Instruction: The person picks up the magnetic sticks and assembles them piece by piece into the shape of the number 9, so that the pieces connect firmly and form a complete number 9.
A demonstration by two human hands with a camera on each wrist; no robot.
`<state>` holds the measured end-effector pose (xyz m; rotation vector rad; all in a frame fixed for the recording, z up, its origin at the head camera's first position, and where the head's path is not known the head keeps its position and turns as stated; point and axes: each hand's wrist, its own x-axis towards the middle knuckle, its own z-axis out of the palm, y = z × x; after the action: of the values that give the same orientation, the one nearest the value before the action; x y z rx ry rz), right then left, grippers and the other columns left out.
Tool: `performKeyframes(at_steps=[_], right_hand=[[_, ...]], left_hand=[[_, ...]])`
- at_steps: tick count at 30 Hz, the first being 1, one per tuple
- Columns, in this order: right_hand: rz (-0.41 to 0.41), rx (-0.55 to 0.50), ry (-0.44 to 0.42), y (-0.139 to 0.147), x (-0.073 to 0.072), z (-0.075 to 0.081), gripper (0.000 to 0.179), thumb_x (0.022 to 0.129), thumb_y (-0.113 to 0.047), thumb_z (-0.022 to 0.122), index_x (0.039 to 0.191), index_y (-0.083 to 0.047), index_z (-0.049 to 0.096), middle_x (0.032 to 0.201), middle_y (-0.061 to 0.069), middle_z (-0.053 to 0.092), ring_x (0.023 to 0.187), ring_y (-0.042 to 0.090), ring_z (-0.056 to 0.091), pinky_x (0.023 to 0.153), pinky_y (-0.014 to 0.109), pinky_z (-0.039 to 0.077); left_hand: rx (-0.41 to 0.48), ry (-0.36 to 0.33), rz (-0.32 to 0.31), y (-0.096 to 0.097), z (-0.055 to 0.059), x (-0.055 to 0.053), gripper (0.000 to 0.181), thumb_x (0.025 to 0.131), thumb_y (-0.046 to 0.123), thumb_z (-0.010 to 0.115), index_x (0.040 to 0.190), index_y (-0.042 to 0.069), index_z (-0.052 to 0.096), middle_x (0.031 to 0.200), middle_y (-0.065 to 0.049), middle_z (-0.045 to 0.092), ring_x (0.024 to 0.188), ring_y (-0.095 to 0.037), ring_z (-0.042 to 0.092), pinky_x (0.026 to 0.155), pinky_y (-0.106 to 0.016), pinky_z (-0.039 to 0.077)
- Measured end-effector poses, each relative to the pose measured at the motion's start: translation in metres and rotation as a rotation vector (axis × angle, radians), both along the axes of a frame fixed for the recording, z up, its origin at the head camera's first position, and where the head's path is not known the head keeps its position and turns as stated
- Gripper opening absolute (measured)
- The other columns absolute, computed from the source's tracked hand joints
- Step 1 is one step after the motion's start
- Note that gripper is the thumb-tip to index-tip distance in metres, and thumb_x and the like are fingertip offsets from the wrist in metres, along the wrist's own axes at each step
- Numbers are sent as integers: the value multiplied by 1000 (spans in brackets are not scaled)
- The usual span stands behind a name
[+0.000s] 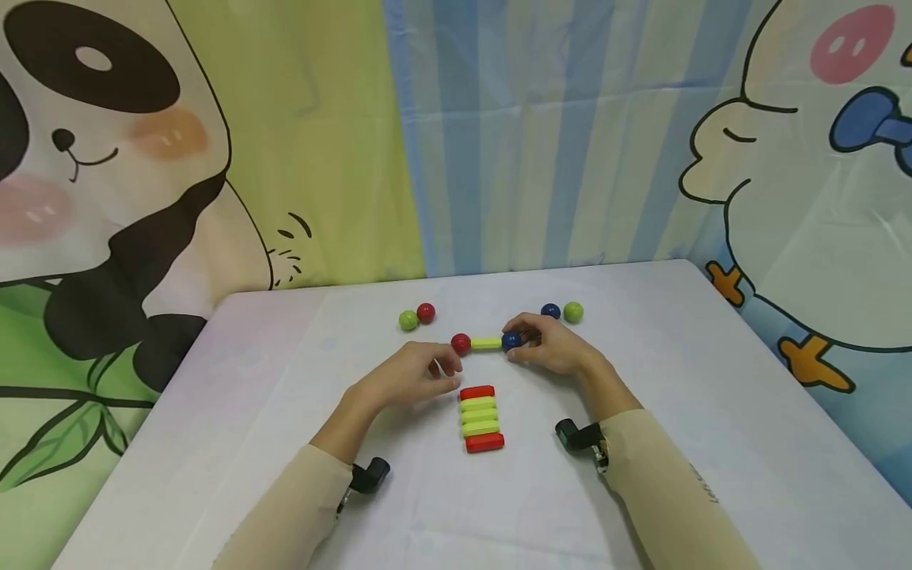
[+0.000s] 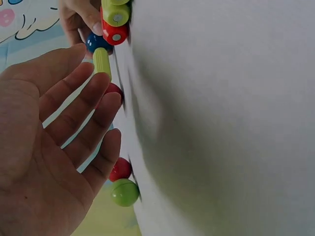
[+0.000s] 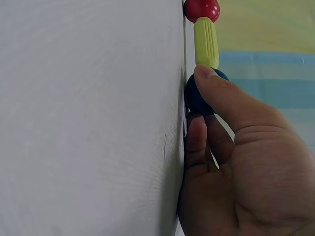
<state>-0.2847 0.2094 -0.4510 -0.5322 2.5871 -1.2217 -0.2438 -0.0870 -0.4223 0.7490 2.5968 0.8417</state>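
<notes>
A ribbed yellow-green rod joins a red ball on its left to a dark blue ball on its right, lying on the white table. My right hand pinches the blue ball between thumb and fingers, also plain in the right wrist view, where the thumb covers part of it. Close to the red ball, my left hand hovers with fingers loosely bent and nothing in them. Just right of the left hand lies a row of short rods, yellow ones between two red ones.
At the back left, a green ball and a red ball sit side by side. A blue ball and a green ball lie behind the right hand. Printed curtains hang behind the white table.
</notes>
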Motion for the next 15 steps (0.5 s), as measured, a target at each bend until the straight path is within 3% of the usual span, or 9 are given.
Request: performKeyframes(at_steps=[8,15], right_hand=[[-7,-6,-5,0,-1,-2,41,93,-20,78,131,-17,63,123,7,63,111,26,56,102,43,48],[-19,-15,0,-1,-1,-3,41,92,-19,78,130,-17,64,124,6,64,111,25,58,103,43,48]], left_hand=[[-11,9,-84,6,2,4,19,95,24,73,113,18,70,98,10,67,91,-10,63,85,-30,54],[3,-8,-94,12,3,6,21,96,25,72,115,17,69,101,8,67,92,-13,63,86,-31,54]])
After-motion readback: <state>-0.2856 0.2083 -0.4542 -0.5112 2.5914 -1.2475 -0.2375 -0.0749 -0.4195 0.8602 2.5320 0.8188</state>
